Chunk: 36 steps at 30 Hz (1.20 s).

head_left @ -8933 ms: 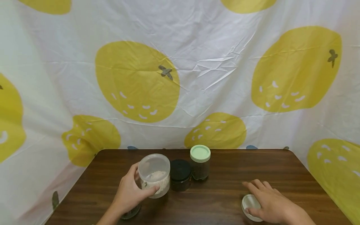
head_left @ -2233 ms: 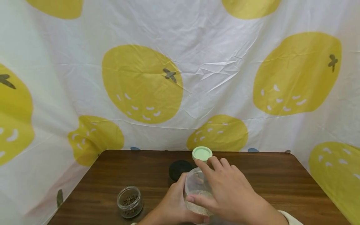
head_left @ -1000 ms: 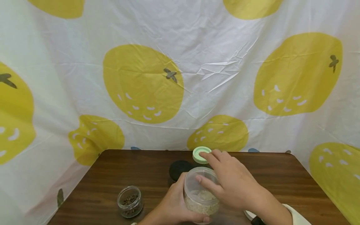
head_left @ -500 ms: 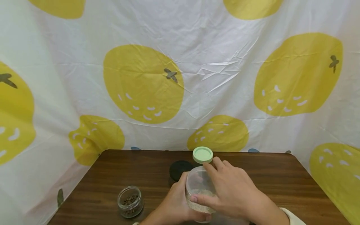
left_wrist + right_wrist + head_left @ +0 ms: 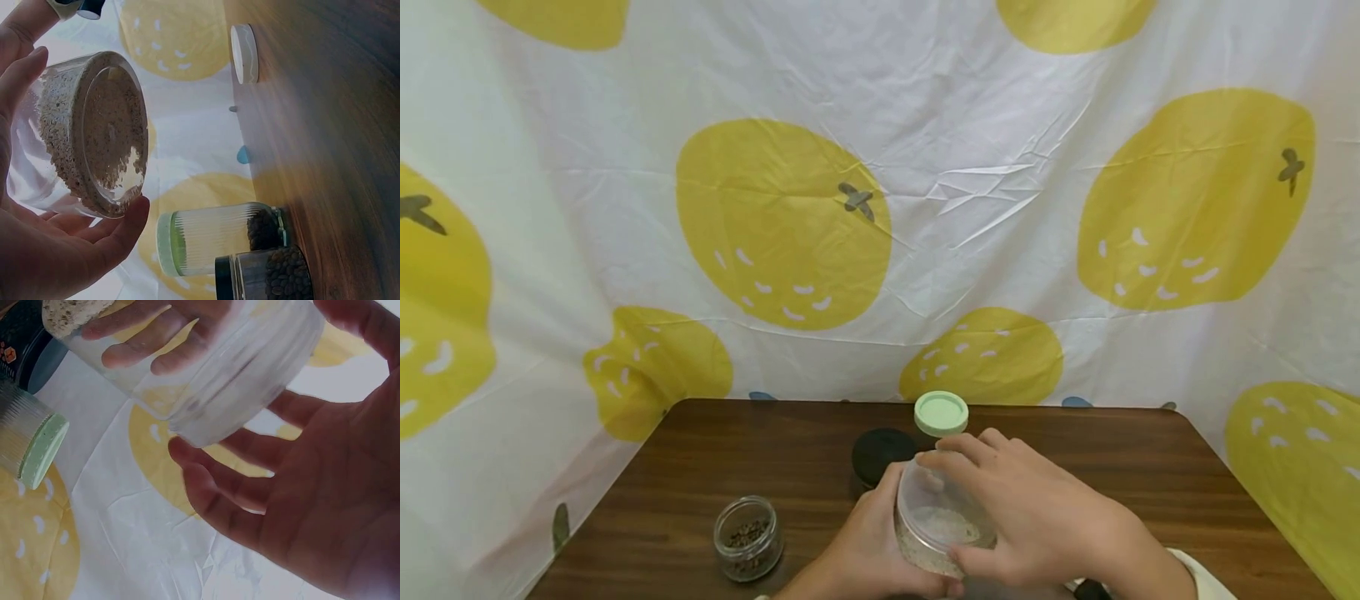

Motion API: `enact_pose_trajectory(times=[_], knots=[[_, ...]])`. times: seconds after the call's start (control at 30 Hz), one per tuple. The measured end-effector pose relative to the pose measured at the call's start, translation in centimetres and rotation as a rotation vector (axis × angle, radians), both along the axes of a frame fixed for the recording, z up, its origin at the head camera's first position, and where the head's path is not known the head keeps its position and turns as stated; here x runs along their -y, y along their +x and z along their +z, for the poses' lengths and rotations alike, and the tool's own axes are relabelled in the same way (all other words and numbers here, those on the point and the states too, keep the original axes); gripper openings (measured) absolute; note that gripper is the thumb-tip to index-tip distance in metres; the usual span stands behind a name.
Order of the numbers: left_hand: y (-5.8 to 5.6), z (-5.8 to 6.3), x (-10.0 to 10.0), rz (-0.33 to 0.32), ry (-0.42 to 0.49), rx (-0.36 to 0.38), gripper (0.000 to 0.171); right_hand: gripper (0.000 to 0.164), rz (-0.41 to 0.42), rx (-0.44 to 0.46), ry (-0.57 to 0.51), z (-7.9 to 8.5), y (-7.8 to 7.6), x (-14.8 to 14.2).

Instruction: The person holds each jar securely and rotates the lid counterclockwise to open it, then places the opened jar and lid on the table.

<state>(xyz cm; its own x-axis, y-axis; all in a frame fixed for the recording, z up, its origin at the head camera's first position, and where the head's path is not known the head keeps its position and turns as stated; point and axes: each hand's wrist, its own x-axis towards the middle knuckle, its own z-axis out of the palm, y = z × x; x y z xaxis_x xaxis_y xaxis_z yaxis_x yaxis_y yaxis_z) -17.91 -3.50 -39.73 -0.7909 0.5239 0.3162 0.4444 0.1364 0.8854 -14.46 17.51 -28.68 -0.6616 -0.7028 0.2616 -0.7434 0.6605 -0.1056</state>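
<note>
My left hand [image 5: 872, 542] holds a clear round jar [image 5: 940, 517] part filled with pale, flaky powder, above the table's front middle. In the left wrist view the jar [image 5: 106, 131] is tilted, its base toward the camera, thumb and fingers about its sides. My right hand [image 5: 1037, 517] grips its top, thumb on the near side and fingers on the far side. Its curled fingers [image 5: 219, 494] meet the whitish, see-through top end [image 5: 256, 375] in the right wrist view. Whether that end is a bare rim or a clear cap, I cannot tell.
An open glass jar [image 5: 747, 537] with dark bits stands on the brown table [image 5: 662, 483] at left. Behind the hands stand a black-lidded jar [image 5: 880, 454] and a green-lidded jar [image 5: 942, 414]. A white lid [image 5: 245, 54] rests on the table. A lemon-print cloth [image 5: 985, 208] hangs behind.
Earlier the jar was farther left and the right hand was at the white lid; both hands are now on the jar. Lately the right fingers loosened from its top, then closed round it again.
</note>
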Motion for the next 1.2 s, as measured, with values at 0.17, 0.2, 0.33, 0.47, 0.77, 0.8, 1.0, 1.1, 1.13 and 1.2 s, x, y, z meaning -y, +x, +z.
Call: enact_pose_trajectory(times=[0.17, 0.2, 0.33, 0.47, 0.77, 0.8, 1.0, 1.1, 1.13, 1.2], knots=[[-0.1, -0.2, 0.0, -0.032, 0.018, 0.000, 0.096, 0.067, 0.083, 0.044, -0.010, 0.0, 0.1, -0.5], [-0.2, -0.2, 0.0, -0.040, 0.021, 0.003, 0.096, 0.068, 0.091, 0.053, -0.010, 0.0, 0.1, -0.5], [-0.2, -0.3, 0.0, -0.046, 0.021, 0.012, 0.096, 0.071, 0.106, 0.073, -0.017, 0.0, 0.2, -0.7], [-0.1, -0.2, -0.1, -0.039, 0.018, 0.015, 0.097, 0.072, 0.082, 0.067, -0.049, 0.0, 0.3, -0.7], [0.0, 0.1, -0.5, -0.014, -0.016, -0.045, 0.099, 0.090, -0.197, -0.114, -0.010, -0.8, -0.2, 0.4], [-0.1, 0.1, -0.5, -0.017, -0.021, -0.042, 0.099, 0.091, -0.207, -0.112, -0.002, -0.9, -0.3, 0.5], [-0.2, -0.1, -0.5, -0.027, -0.084, -0.060, 0.100, 0.089, -0.181, -0.065, 0.026, -1.1, -0.3, 0.4], [-0.2, -0.4, -0.6, -0.034, -0.094, -0.102, 0.100, 0.086, -0.150, -0.076, 0.049, -1.0, -0.3, 0.3], [-0.2, -0.5, -0.6, -0.032, -0.095, -0.121, 0.099, 0.085, -0.137, -0.079, 0.052, -1.0, -0.2, 0.2], [-0.2, -0.7, -0.6, -0.026, -0.096, -0.142, 0.099, 0.081, -0.107, -0.083, 0.050, -0.9, -0.2, 0.1]])
